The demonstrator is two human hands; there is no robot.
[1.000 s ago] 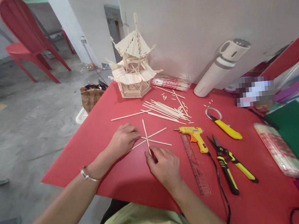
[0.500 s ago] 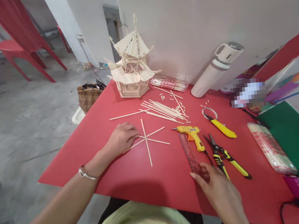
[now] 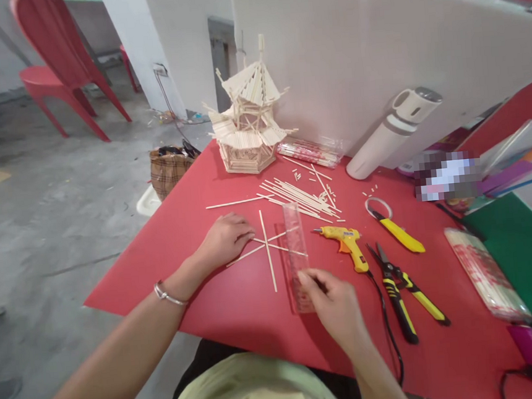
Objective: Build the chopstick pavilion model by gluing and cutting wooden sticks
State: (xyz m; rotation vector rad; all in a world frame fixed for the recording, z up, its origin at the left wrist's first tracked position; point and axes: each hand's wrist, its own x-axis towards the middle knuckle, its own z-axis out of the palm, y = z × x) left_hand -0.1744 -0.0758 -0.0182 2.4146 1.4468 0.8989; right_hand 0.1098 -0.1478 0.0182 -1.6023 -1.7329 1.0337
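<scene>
Three thin wooden sticks [image 3: 267, 249] lie crossed in a star on the red table [image 3: 158, 246]. My left hand [image 3: 226, 239] rests on the left ends of the sticks, fingers curled and pressing down. My right hand [image 3: 335, 304] pinches the near end of a clear plastic ruler [image 3: 295, 240] and holds it just right of the crossed sticks, its far end pointing away from me.
A stick-built pagoda model [image 3: 247, 123] stands at the table's far edge with a loose pile of sticks [image 3: 300, 195] in front. A yellow glue gun [image 3: 347, 243], pliers [image 3: 401, 287], a yellow-handled cutter [image 3: 396, 228], a packet of sticks [image 3: 484, 273] and a white cylinder [image 3: 390, 132] lie to the right.
My right hand let go of the upright stick, reached right to the ruler, picked it up and brought it left beside the crossed sticks. My left hand stayed on the sticks.
</scene>
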